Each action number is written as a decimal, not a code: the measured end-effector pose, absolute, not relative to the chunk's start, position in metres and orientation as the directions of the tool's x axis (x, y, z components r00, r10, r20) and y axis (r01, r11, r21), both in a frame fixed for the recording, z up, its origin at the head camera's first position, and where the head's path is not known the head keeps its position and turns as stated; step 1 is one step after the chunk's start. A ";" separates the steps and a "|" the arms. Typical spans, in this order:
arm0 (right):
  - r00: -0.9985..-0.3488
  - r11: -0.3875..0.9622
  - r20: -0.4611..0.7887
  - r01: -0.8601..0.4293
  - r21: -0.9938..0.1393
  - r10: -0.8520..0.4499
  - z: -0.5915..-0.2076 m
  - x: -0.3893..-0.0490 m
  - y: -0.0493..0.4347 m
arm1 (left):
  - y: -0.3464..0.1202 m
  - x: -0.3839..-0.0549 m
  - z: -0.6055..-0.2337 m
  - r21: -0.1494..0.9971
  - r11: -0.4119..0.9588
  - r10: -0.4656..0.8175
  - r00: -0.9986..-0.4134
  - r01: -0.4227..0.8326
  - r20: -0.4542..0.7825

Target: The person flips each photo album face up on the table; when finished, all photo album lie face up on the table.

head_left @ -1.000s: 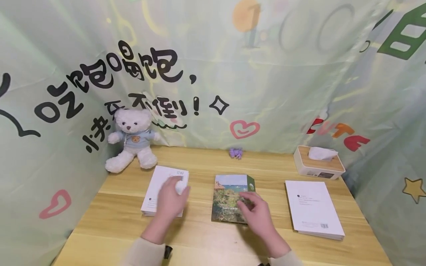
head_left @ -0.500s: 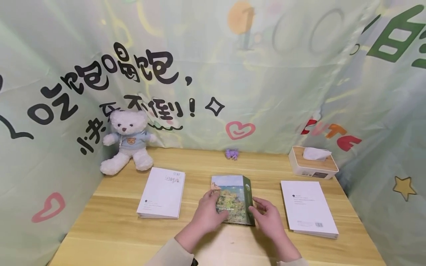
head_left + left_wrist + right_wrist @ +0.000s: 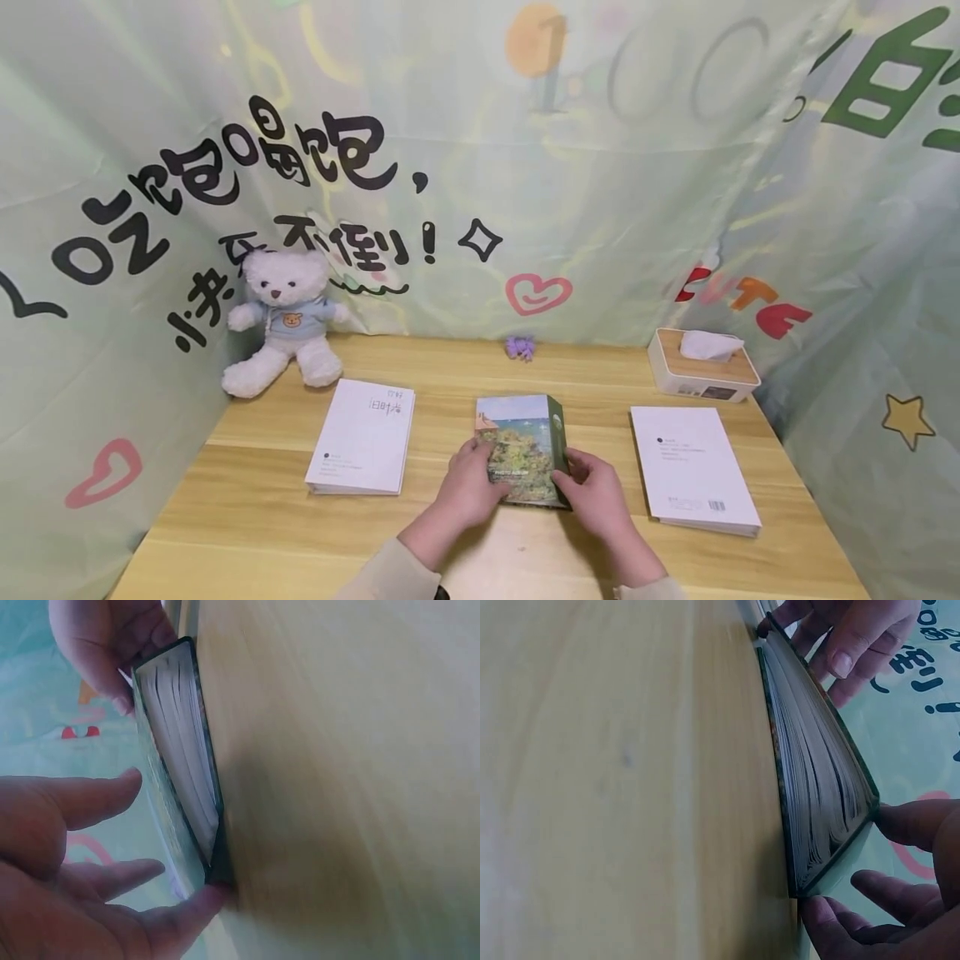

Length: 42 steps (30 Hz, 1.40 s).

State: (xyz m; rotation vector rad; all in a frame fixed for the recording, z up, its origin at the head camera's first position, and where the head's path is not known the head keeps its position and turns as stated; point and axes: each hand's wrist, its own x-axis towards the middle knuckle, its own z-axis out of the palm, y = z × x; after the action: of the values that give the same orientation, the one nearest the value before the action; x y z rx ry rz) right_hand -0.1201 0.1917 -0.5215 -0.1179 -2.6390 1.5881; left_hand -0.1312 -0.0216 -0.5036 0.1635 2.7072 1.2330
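Compared with 1 second ago, the left hand (image 3: 468, 483) has left the white hardcover book on the left (image 3: 360, 437) and now flanks the photo album with a painted seaside cover and dark green spine (image 3: 521, 458), which lies at mid-tabletop (image 3: 262, 533), cover up. Its fingers are spread and fairly straight, 1 fingertip touching the album's near left corner, the thumb lifted off the cover. The right hand (image 3: 596, 492) has come round to the spine, its fingers nearly closed, thumb and a finger pinching the upper and lower spine edges. Strips of wood grain separate the album from the left book and from the white barcoded book on the right (image 3: 693, 467); more tabletop stretches behind it, towards a small purple object (image 3: 519, 348) near the back edge.
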 end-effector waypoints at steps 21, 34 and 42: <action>-0.959 0.255 -0.131 0.196 -0.947 0.253 -0.515 -0.122 0.189 | -0.013 -0.132 -0.515 0.874 0.485 0.169 -0.984 0.028 -0.063; -0.970 0.282 -0.064 0.132 -0.950 0.236 -0.497 -0.116 0.184 | -0.009 -0.129 -0.514 0.853 0.517 0.222 -0.974 0.076 -0.048; -0.968 0.292 -0.048 0.121 -0.949 0.244 -0.486 -0.112 0.181 | -0.010 -0.134 -0.510 0.853 0.507 0.243 -0.970 0.123 -0.004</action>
State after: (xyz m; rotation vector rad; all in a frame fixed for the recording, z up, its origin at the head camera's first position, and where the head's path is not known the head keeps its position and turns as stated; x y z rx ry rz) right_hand -0.1118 0.1809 -0.4864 -0.3462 -2.4382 1.7750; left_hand -0.1338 -0.0096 -0.5104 0.3189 2.6178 1.4678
